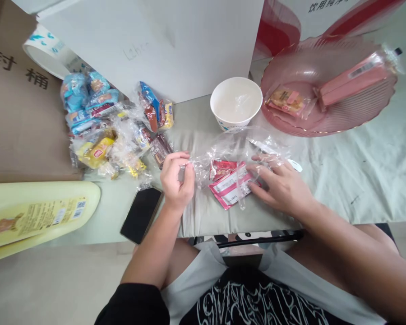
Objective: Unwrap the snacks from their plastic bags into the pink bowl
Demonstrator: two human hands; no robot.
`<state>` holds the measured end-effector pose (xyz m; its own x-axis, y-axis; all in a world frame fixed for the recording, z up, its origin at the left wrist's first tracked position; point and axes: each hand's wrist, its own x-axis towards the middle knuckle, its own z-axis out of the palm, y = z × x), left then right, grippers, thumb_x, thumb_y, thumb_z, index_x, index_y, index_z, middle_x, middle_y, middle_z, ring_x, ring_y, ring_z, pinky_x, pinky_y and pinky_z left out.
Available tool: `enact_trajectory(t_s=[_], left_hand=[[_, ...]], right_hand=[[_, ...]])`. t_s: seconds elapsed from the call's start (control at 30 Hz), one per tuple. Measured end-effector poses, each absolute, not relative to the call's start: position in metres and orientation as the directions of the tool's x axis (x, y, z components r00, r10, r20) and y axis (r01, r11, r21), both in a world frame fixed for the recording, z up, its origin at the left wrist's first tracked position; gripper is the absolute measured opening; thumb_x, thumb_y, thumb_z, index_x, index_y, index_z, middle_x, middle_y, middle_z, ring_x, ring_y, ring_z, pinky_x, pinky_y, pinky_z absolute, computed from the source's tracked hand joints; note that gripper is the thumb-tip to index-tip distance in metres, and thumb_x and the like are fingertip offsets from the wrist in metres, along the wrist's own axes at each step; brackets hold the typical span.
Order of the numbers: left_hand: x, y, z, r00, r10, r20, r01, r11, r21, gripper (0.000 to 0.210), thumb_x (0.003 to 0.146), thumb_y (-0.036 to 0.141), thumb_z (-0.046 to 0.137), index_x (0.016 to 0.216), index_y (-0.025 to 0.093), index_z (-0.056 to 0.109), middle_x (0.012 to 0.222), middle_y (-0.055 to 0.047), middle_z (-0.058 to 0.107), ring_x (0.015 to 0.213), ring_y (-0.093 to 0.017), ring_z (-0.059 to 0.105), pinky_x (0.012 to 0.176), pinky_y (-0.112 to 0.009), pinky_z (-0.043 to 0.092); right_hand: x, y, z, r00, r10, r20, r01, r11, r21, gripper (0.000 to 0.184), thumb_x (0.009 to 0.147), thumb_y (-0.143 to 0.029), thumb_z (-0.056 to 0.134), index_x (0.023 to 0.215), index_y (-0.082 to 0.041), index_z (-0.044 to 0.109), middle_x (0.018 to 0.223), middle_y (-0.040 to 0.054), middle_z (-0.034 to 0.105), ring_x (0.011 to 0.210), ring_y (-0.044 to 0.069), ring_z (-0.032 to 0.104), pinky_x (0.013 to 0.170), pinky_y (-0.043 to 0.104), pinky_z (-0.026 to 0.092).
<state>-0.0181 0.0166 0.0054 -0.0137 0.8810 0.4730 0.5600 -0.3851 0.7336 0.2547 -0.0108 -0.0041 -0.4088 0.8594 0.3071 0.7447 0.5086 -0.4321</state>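
1. Left hand (176, 178): raised at the left end of the clear bag (223, 146). Thumb and forefinger pinch the film; the other fingers are curled.
2. Right hand (280, 183): palm down at the right end of the bag, fingers spread. Whether the fingertips grip the film cannot be told.
3. Clear bag: crumpled, lying on the cloth (352, 185) between both hands, in front of the cup.
4. Pink packet (228, 192): flat on the near side, just beside the right fingertips, with a strip of film across it. The red packet (222, 169) lies against its far edge. Whether either packet is inside the bag cannot be told.
5. Cup (236, 101): white, upright, beyond the bag and beside the basin.
6. Basin (325, 126): pink, ribbed, at the far right. It holds a long pink pack (353, 79) and a small biscuit packet (287, 101).
7. Snack pile (98, 149): wrapped pieces, left of the left hand. The dark packet (160, 150) lies between pile and hand.
8. Phone (141, 215): screen dark, beside the left forearm.
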Motion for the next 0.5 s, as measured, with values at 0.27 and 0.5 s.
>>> enact_trajectory(t_s=[0.27, 0.5], left_hand=[[-0.009, 0.015, 0.001, 0.065, 0.997, -0.045, 0.119, 0.037, 0.992, 0.033, 0.090, 0.055, 0.062, 0.081, 0.023, 0.063, 0.113, -0.010, 0.071, 0.105, -0.026, 0.066, 0.090, -0.038, 0.055], [-0.004, 0.015, 0.013, 0.185, 0.903, -0.388, -0.305, 0.428, 0.851, 0.033, 0.075, 0.045, 0.078, 0.071, 0.019, 0.058, 0.095, -0.007, 0.070, 0.080, -0.022, 0.070, 0.061, -0.033, 0.059]], right_hand=[[0.243, -0.017, -0.005, -0.494, 0.841, 0.221, 0.688, 0.533, -0.492, 0.046, 0.095, -0.033, 0.058, 0.140, -0.024, 0.052, 0.145, 0.0167, 0.058, 0.129, 0.038, 0.058, 0.100, 0.057, 0.051], [0.246, -0.018, -0.007, -0.505, 0.829, 0.238, 0.629, 0.543, -0.556, 0.067, 0.093, -0.034, 0.061, 0.153, -0.023, 0.035, 0.138, 0.0177, 0.062, 0.120, 0.035, 0.064, 0.098, 0.054, 0.053]])
